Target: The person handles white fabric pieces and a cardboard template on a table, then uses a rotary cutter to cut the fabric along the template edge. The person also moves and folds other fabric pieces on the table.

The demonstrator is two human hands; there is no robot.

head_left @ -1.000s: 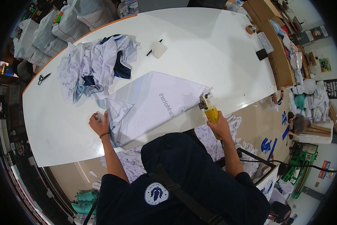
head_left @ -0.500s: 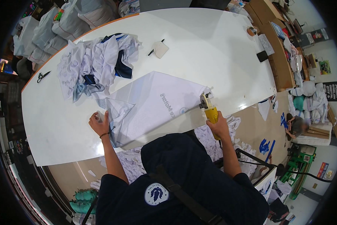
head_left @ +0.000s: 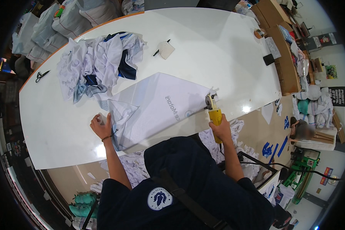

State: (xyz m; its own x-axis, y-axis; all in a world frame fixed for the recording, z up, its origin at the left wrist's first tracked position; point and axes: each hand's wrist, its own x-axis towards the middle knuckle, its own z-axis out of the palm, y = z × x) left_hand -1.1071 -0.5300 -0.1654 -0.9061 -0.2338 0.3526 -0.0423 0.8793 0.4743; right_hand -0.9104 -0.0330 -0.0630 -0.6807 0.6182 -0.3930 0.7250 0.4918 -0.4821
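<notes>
A white printed fabric panel point(head_left: 149, 103) with pale blue shading lies on the table, its left corner folded over. My right hand point(head_left: 221, 129) is wrapped round the yellow body of an electric rotary cutter point(head_left: 215, 115). The cutter's metal head is at the panel's right corner. Beside the folded left part, my left hand point(head_left: 102, 127) rests on the table, thumb along the fabric edge and fingers bent but apart. Farther left lies a heap of crumpled white and navy fabric pieces point(head_left: 97, 61).
The white table point(head_left: 214, 42) holds black scissors point(head_left: 42, 76), a pale square piece point(head_left: 166, 50) with a black pen, and a black phone point(head_left: 268, 59). Cardboard boxes point(head_left: 287, 73) stand at its right. Fabric scraps point(head_left: 214, 147) lie below the near edge. Another person point(head_left: 305, 130) sits far right.
My right hand and the cutter have shifted very slightly; the cutter stands a little more upright. My left hand and the panel look the same. The view has turned slightly.
</notes>
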